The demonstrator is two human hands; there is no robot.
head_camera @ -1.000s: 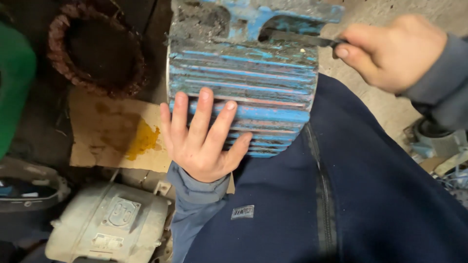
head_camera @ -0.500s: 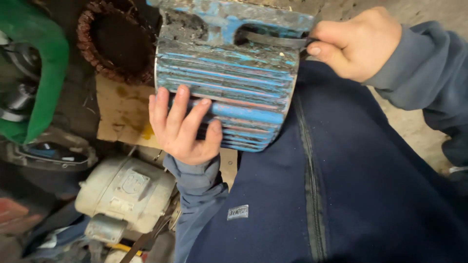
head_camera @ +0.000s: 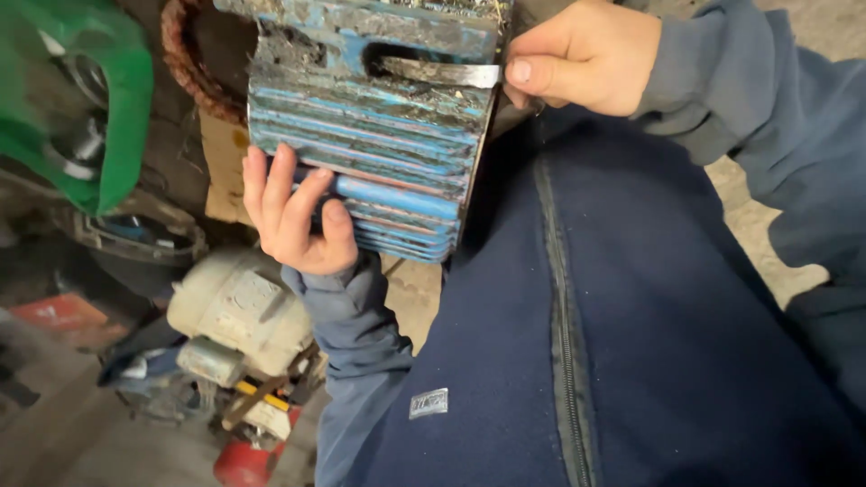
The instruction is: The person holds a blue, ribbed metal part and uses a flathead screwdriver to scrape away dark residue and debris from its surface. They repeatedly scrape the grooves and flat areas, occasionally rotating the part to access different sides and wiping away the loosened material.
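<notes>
Navy fleece jacket (head_camera: pixel 631 361) fills the foreground. Left hand (head_camera: pixel 293 216) grips the finned blue motor housing (head_camera: pixel 379 135), fingers curled on its ribs; right hand (head_camera: pixel 577 59) pinches a flat metal blade (head_camera: pixel 437 72) wedged into its slot. Housing's top is cut off.

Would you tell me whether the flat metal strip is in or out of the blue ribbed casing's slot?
In: the flat metal strip enters the blue ribbed casing, its end pinched by the right hand.
</notes>
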